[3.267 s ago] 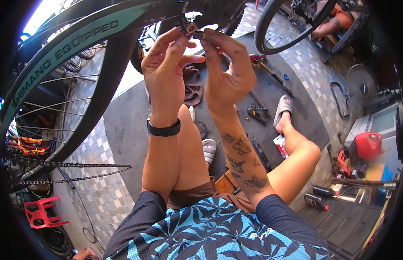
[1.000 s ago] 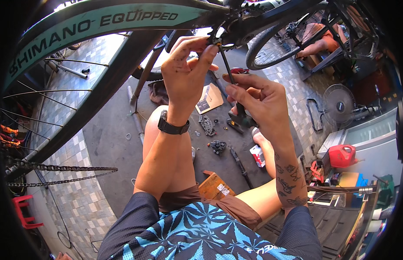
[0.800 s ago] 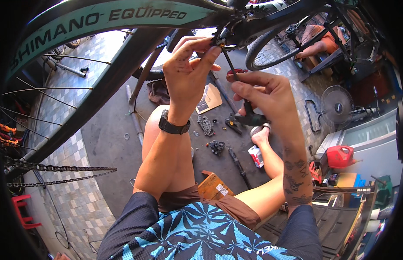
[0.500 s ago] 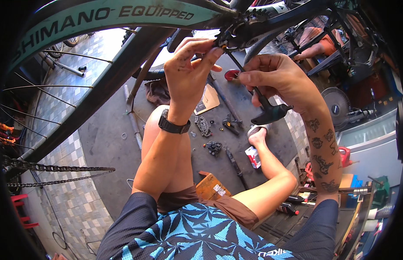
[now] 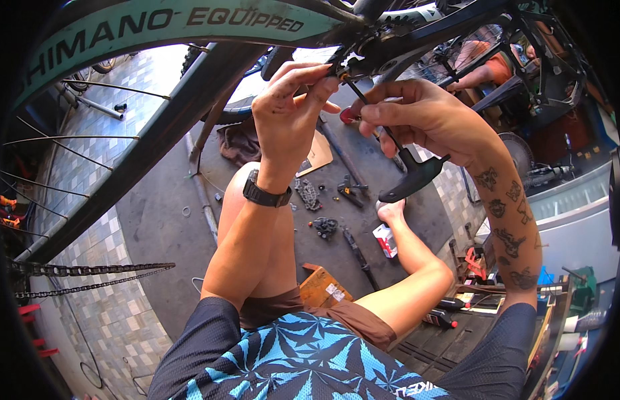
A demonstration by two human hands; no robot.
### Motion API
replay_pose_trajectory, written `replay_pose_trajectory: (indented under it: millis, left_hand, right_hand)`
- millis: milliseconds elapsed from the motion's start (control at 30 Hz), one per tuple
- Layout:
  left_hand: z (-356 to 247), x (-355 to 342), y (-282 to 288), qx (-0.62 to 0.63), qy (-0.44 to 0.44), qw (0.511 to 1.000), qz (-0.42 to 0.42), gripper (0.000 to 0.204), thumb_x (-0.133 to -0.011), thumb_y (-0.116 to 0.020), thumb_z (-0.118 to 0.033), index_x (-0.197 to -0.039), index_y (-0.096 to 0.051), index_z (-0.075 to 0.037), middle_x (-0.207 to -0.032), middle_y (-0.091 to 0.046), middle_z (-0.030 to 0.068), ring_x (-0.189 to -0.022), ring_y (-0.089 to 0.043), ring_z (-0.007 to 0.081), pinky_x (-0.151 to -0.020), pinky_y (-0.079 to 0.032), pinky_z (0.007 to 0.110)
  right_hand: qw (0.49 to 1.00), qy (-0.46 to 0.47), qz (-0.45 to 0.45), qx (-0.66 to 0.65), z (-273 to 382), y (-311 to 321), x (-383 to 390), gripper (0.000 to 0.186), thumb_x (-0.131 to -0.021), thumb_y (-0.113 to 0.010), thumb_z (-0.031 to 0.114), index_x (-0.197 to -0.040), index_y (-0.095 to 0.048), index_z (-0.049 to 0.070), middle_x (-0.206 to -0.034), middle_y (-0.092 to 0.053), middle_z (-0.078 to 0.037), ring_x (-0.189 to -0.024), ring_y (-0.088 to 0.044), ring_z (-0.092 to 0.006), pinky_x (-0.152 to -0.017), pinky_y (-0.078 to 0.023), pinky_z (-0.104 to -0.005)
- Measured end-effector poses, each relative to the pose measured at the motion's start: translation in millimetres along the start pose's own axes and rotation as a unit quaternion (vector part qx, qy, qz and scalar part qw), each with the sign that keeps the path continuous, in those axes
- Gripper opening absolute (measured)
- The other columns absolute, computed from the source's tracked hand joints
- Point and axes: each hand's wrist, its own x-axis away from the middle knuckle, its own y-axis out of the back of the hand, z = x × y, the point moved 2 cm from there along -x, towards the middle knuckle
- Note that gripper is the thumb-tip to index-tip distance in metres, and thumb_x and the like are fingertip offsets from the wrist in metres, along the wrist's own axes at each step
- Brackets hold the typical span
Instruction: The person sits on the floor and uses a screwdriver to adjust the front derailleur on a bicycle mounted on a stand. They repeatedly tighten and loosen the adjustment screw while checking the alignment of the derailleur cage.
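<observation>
A T-handle hex key [image 5: 414, 179] with a black handle slants up toward the crank area of the bicycle. My right hand [image 5: 420, 117] grips its shaft between thumb and fingers, above the handle. At the tool's upper end sits a small gold-coloured part [image 5: 344, 76]. Beside that part my left hand [image 5: 286, 110] pinches with thumb and forefinger; whatever is between those fingertips is too small to name. Just above both hands are the dark crank parts [image 5: 396, 47] and the green bicycle frame [image 5: 243, 19].
A loose chain [image 5: 308, 193], a derailleur-like black part [image 5: 324, 227], a dark rod [image 5: 360, 259] and a red-and-white box [image 5: 385, 241] lie on the grey mat. A wooden box [image 5: 323, 287] stands by my legs. Another person [image 5: 486, 70] is beyond the bicycle.
The T-handle has turned and tilts more steeply. My right hand has shifted slightly left, with its forearm swung outward. My left hand stays nearly in place.
</observation>
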Motion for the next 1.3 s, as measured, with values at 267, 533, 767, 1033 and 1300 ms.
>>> replay_pose_trajectory:
  millis: [267,533,767,1033,1300]
  left_hand:
    - [1.3,0.9,-0.4,0.001,0.004,1.0,-0.001,0.019,-0.093,-0.071,0.006,-0.112,-0.072,0.006,-0.113,-0.065,0.0123,-0.093,-0.073,0.0211,-0.066,-0.066,0.031]
    - [1.5,2.5,0.6,-0.003,0.015,1.0,0.0,0.02,-0.092,-0.07,0.008,-0.112,-0.07,0.008,-0.114,-0.065,0.0127,-0.095,-0.073,0.0227,-0.066,-0.067,0.031]
    - [1.8,3.3,2.5,-0.003,0.017,1.0,0.006,0.021,-0.092,-0.071,0.008,-0.114,-0.071,0.007,-0.115,-0.065,0.0126,-0.097,-0.073,0.0226,-0.068,-0.067,0.03]
    - [3.0,3.8,2.9,0.0,0.026,1.0,0.009,0.021,-0.093,-0.071,0.006,-0.114,-0.071,0.007,-0.115,-0.065,0.0123,-0.097,-0.073,0.0219,-0.068,-0.066,0.03]
    - [1.6,4.7,3.1,-0.011,0.03,0.999,0.006,0.021,-0.093,-0.071,0.006,-0.114,-0.072,0.006,-0.115,-0.065,0.0119,-0.095,-0.072,0.0207,-0.068,-0.065,0.03]
  right_hand:
    - [0.999,-0.015,-0.046,-0.005,3.2,2.9,0.2,0.036,-0.091,-0.081,0.025,-0.11,-0.07,-0.003,-0.096,-0.075,-0.011,-0.075,-0.074,-0.0177,-0.075,-0.061,-0.0308]
    - [0.999,-0.005,-0.008,0.045,2.8,-1.2,-6.5,0.028,-0.094,-0.077,0.025,-0.109,-0.071,0.002,-0.098,-0.076,-0.01,-0.076,-0.075,-0.0159,-0.068,-0.058,-0.0262]
    - [0.998,-0.026,0.003,0.061,8.3,1.5,-7.5,0.031,-0.095,-0.076,0.027,-0.11,-0.071,0.0,-0.094,-0.075,-0.008,-0.08,-0.073,-0.0141,-0.072,-0.058,-0.0251]
    - [0.999,0.006,-0.016,0.038,1.6,-0.4,-14.2,0.03,-0.098,-0.072,0.023,-0.118,-0.069,0.0,-0.098,-0.076,-0.009,-0.081,-0.073,-0.0147,-0.077,-0.059,-0.0288]
    - [1.0,-0.004,-0.008,0.007,2.1,-0.6,-10.7,0.029,-0.099,-0.069,0.021,-0.119,-0.068,-0.001,-0.098,-0.076,-0.008,-0.081,-0.073,-0.0152,-0.077,-0.06,-0.0302]
